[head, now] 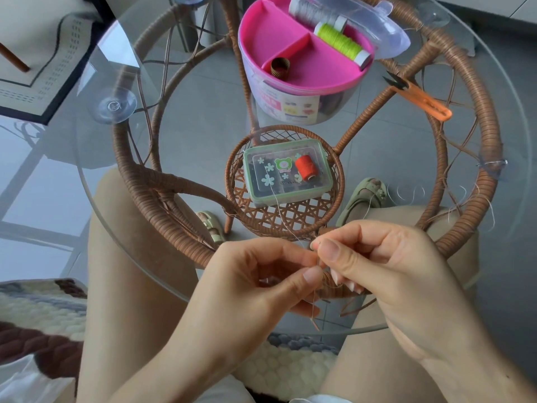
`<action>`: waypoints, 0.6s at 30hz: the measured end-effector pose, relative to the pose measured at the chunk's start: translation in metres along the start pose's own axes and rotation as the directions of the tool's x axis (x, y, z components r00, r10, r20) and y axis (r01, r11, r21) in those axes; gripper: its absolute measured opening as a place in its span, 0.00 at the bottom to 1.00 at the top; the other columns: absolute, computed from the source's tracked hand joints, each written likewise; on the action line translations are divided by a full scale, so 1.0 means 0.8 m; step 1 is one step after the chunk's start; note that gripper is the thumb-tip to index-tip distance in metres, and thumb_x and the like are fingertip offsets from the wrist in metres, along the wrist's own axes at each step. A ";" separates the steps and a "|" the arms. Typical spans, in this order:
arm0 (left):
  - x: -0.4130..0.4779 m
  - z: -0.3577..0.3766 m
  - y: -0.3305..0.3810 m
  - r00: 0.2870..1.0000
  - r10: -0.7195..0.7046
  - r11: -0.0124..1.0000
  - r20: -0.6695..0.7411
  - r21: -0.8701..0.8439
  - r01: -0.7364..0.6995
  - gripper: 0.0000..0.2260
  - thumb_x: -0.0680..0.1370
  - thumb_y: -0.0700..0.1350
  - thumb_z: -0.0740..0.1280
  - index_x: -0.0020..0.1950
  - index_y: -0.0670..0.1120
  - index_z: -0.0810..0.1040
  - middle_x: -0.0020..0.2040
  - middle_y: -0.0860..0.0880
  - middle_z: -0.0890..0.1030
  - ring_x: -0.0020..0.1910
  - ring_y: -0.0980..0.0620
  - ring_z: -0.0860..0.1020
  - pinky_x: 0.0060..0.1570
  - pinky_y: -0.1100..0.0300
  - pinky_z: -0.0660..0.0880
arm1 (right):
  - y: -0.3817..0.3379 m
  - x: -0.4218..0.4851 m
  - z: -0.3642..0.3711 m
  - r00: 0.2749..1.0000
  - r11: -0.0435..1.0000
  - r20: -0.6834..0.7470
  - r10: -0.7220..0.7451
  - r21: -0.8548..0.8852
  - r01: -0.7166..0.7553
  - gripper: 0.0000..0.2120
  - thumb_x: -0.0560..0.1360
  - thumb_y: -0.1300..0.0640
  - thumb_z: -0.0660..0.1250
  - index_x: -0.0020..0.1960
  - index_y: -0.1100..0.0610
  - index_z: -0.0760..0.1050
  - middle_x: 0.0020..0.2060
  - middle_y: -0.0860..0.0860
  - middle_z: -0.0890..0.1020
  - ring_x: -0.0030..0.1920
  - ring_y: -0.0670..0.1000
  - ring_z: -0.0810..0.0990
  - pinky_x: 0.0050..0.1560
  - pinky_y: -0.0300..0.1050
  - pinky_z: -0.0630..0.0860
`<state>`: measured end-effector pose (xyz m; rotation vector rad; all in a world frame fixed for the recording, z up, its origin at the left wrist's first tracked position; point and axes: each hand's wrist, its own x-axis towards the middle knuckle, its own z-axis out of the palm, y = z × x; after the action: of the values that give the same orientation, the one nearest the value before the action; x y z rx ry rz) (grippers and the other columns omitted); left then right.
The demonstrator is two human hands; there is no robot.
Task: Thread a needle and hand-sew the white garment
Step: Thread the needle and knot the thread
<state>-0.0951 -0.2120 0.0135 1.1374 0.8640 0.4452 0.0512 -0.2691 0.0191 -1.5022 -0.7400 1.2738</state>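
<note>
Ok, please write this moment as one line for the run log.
step: threading | left hand: pinches thread | right hand: pinches needle | glass table: pink sewing box, green case, orange snips | sewing: not begun

Soft daylight — glassy glare, warped edges

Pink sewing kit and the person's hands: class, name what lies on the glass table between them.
Head view: a green-rimmed clear box, orange thread spool at its lid, lies between the pink sewing kit and the left hand and right hand.
</note>
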 end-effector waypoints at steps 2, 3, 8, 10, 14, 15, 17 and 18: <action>0.000 0.000 0.001 1.000 0.004 1.000 -0.015 0.014 -0.004 0.08 0.64 0.44 0.72 0.39 0.40 0.83 0.33 0.42 0.84 0.30 0.46 0.83 0.32 0.60 0.80 | 0.000 0.000 0.000 1.000 1.000 0.001 0.006 0.005 -0.006 0.05 0.64 0.53 0.71 0.37 0.53 0.84 0.23 0.50 0.77 0.25 0.41 0.73 0.28 0.29 0.69; 0.000 -0.001 0.001 1.000 0.009 1.000 -0.024 0.026 -0.009 0.09 0.64 0.44 0.72 0.40 0.41 0.84 0.33 0.42 0.84 0.30 0.45 0.83 0.32 0.59 0.80 | 0.000 -0.001 0.001 1.000 1.000 0.005 0.007 0.006 -0.007 0.05 0.64 0.53 0.71 0.37 0.53 0.84 0.23 0.49 0.77 0.25 0.41 0.73 0.28 0.28 0.69; -0.001 -0.004 0.000 0.999 0.031 0.995 -0.022 0.095 -0.029 0.09 0.65 0.47 0.72 0.40 0.43 0.84 0.33 0.45 0.84 0.31 0.47 0.83 0.36 0.57 0.81 | -0.003 -0.002 0.001 0.999 0.998 0.018 0.033 0.049 -0.033 0.05 0.63 0.54 0.76 0.34 0.54 0.83 0.23 0.50 0.75 0.24 0.40 0.72 0.27 0.27 0.69; -0.001 -0.004 0.003 0.999 0.039 0.992 -0.004 0.119 -0.038 0.08 0.65 0.48 0.72 0.39 0.45 0.85 0.32 0.47 0.84 0.31 0.49 0.83 0.35 0.61 0.80 | -0.002 -0.002 0.000 0.999 0.997 0.041 0.032 0.065 -0.035 0.07 0.60 0.53 0.78 0.34 0.54 0.82 0.23 0.50 0.75 0.24 0.39 0.72 0.27 0.27 0.69; 0.004 -0.008 0.011 0.992 0.126 0.978 -0.028 0.174 -0.119 0.09 0.68 0.53 0.75 0.43 0.50 0.83 0.33 0.50 0.84 0.31 0.53 0.83 0.34 0.64 0.79 | 0.003 -0.001 -0.004 0.997 0.998 0.069 0.016 0.055 -0.020 0.23 0.58 0.35 0.75 0.37 0.55 0.83 0.25 0.48 0.76 0.26 0.39 0.72 0.28 0.28 0.68; 0.007 -0.010 0.012 0.986 0.164 0.970 -0.032 0.189 -0.155 0.10 0.68 0.54 0.75 0.45 0.51 0.83 0.35 0.50 0.84 0.32 0.54 0.82 0.34 0.65 0.78 | 0.004 0.000 -0.006 0.997 0.999 0.069 0.016 0.039 -0.019 0.24 0.57 0.34 0.75 0.38 0.55 0.83 0.25 0.47 0.76 0.26 0.39 0.71 0.28 0.27 0.67; 0.013 -0.013 0.014 0.974 0.227 0.957 -0.018 0.188 -0.220 0.09 0.68 0.51 0.74 0.46 0.51 0.84 0.39 0.51 0.84 0.34 0.58 0.81 0.36 0.68 0.76 | 0.003 0.002 -0.008 0.996 0.999 0.087 0.022 0.035 -0.025 0.26 0.57 0.33 0.75 0.39 0.55 0.83 0.24 0.47 0.75 0.26 0.39 0.70 0.28 0.28 0.66; 0.017 -0.013 0.015 0.969 0.246 0.954 0.002 0.177 -0.242 0.08 0.69 0.49 0.74 0.46 0.51 0.85 0.40 0.52 0.83 0.36 0.59 0.81 0.37 0.69 0.75 | 0.003 0.002 -0.009 0.995 0.998 0.098 0.029 0.047 -0.034 0.27 0.57 0.33 0.75 0.40 0.57 0.82 0.24 0.46 0.75 0.26 0.39 0.70 0.28 0.28 0.66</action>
<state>-0.0939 -0.1917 0.0177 1.4134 0.7943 0.5934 0.0580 -0.2702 0.0159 -1.4251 -0.7456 1.3875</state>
